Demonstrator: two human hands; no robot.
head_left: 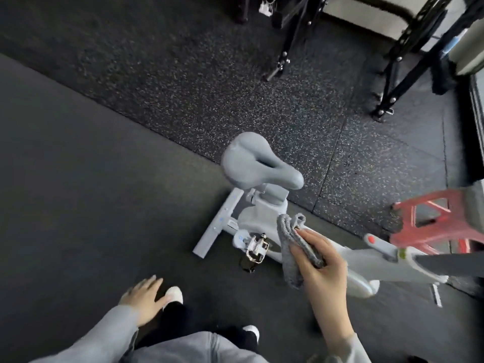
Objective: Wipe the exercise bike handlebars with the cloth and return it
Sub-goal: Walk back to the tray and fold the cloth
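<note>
A white and grey exercise bike stands in the middle of the view, its grey saddle toward the far side. The dark handlebar runs off the right edge, joined to the white stem with a red knob. My right hand grips a folded grey cloth above the bike's frame, left of the handlebar and apart from it. Down at the lower left, my left hand hangs with fingers spread, holding nothing.
A red plastic stool stands at the right behind the handlebar. Black steel rack legs rise at the back on speckled rubber flooring. A metal pedal sticks out toward me. My white shoes rest on the dark mat.
</note>
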